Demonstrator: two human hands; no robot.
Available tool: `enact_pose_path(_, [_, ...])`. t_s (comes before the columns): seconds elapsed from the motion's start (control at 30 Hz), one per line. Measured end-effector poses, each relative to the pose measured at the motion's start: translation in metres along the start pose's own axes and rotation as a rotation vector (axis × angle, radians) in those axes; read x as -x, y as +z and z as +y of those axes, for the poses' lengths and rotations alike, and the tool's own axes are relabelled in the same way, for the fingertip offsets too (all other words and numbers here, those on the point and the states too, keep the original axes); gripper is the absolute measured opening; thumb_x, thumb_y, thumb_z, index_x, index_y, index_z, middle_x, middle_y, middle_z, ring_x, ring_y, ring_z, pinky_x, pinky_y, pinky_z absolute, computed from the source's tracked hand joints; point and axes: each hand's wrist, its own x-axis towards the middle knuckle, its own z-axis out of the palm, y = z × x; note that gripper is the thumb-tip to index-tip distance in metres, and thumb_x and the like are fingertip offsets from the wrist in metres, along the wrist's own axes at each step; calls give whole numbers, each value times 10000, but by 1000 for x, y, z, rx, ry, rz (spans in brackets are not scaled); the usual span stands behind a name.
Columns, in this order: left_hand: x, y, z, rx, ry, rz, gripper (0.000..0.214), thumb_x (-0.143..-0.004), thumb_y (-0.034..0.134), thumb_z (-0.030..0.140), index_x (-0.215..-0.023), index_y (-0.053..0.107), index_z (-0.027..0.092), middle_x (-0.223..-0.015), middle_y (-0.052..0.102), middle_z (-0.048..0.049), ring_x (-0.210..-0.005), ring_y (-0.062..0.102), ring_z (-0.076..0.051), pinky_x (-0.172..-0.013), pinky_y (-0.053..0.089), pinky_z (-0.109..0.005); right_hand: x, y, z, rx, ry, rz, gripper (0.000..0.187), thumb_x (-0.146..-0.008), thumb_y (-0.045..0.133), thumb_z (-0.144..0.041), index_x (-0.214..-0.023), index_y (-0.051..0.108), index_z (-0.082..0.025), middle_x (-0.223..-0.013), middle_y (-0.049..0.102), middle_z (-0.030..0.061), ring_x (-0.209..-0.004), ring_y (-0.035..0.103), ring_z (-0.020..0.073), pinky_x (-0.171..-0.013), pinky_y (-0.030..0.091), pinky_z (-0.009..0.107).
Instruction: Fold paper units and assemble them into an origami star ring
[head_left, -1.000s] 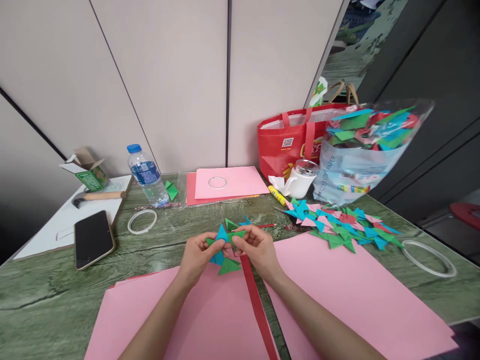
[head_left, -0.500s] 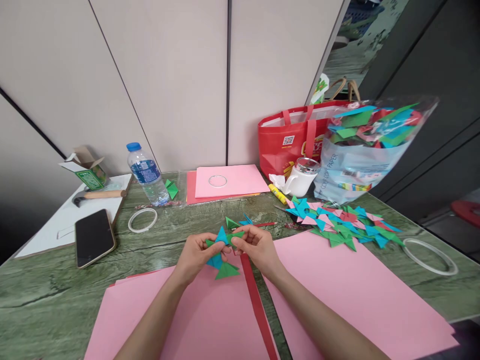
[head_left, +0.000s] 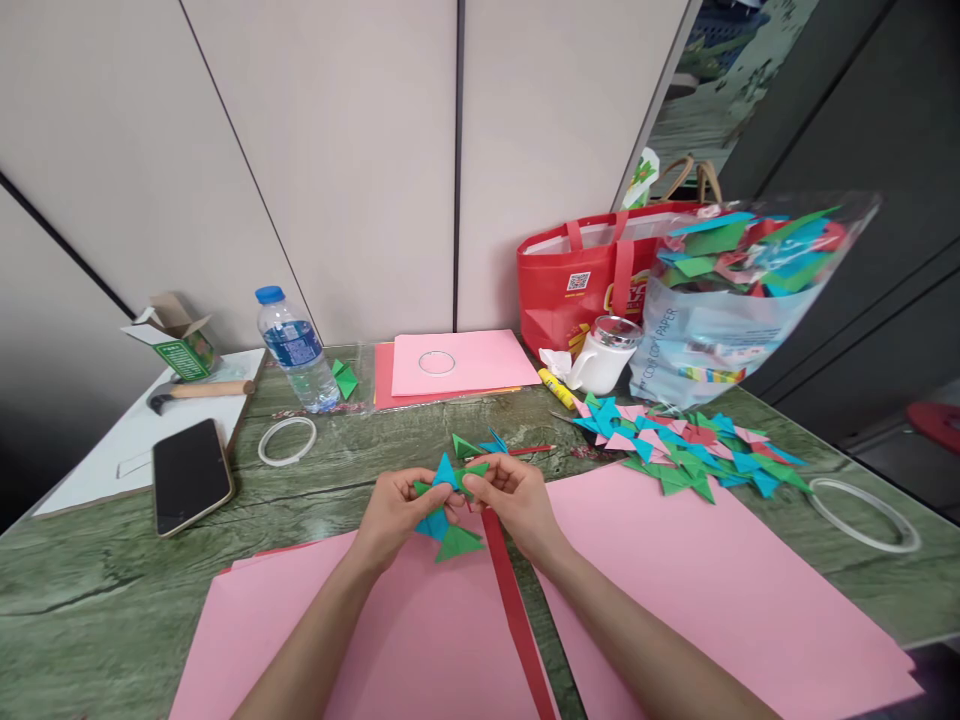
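Note:
My left hand [head_left: 396,512] is closed on a piece of folded paper [head_left: 459,543] made of joined blue and green pointed parts. My right hand [head_left: 516,500] pinches the green point on its right side. Both hands meet over the sheets of pink paper [head_left: 390,630], and the lower green part hangs below my fingers. Some of the joins are hidden behind my fingertips. Just beyond my hands lie a loose green folded piece [head_left: 465,446], a blue folded piece [head_left: 493,441] and a red pencil [head_left: 534,449].
A heap of folded paper pieces [head_left: 675,440] lies right, before a clear bag [head_left: 720,330], a white mug [head_left: 604,358] and a red bag [head_left: 555,290]. At left are a phone [head_left: 193,477], a hammer [head_left: 202,390], a white ring [head_left: 287,441] and a water bottle [head_left: 300,350].
Almost nothing differs. Both hands keep their hold on the folded paper, and the whole view has shifted very slightly.

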Motion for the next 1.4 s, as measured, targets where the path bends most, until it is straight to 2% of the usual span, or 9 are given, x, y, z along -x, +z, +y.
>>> enact_pose_path(0.33, [1,-3,5,32,-15,-91,203,-720,637,332,-674,668,136,-560,676,-51,-522,606,-154,-502,439,-233,-1,-3,-3,20,15,-60,197,-632,710,-301,-729,618,-155,-480,545,-57,-412,515,81,-432,428,207])
enact_pose_path(0.7, [0,1,1,26,-44,-29,245,-730,623,361,-702,668,122,-585,695,-64,-527,612,-145,-505,441,-214,-2,-1,-2,-34,52,-14,208,-619,720,-308,-724,622,-157,-480,552,-53,-413,512,82,-448,422,211])
enact_pose_path(0.93, [2,3,3,126,-38,-55,250,-714,640,360,-815,653,132,-702,714,-79,-594,646,-180,-578,509,-281,-3,1,1,-22,32,-20,196,-608,727,-311,-659,602,-168,-482,559,-53,-416,512,83,-440,434,211])
enact_pose_path(1.0, [2,0,4,130,-19,-55,249,-715,640,359,-818,648,133,-738,714,-86,-627,652,-189,-610,517,-300,-5,0,4,-33,22,-33,205,-608,726,-314,-678,596,-171,-526,591,-40,-440,535,94,-460,463,226])
enact_pose_path(1.07, [1,-5,5,126,-5,19,235,-709,647,353,-778,643,129,-714,708,-83,-635,651,-189,-607,514,-286,-8,-3,6,-34,-4,-28,203,-661,683,-333,-769,606,-179,-657,645,-5,-513,577,115,-510,503,258])
enact_pose_path(1.13, [-1,-13,6,180,-9,163,224,-696,661,347,-766,624,137,-664,696,-62,-625,649,-184,-559,503,-257,-10,-6,9,59,-79,-13,167,-732,610,-322,-833,612,-189,-801,660,30,-612,603,135,-565,523,288])
enact_pose_path(1.23, [-5,-23,7,335,14,320,252,-634,715,316,-792,599,158,-678,673,-20,-683,659,-192,-475,470,-206,-10,-9,17,399,-304,-70,86,-771,547,-203,-787,631,-201,-884,647,56,-790,599,173,-622,513,301])
enact_pose_path(1.33, [-6,-26,7,429,20,332,353,-571,757,279,-863,592,170,-699,651,5,-715,661,-205,-476,490,-222,-7,-7,27,747,-505,-215,170,-756,530,-96,-773,649,-216,-1018,629,69,-960,538,213,-714,491,353])
enact_pose_path(1.4, [-6,-26,8,445,-15,302,424,-564,761,273,-935,583,170,-685,655,-1,-696,660,-207,-521,518,-264,-6,-5,34,896,-560,-284,210,-743,540,-65,-815,656,-225,-1077,615,64,-981,508,226,-747,477,381])
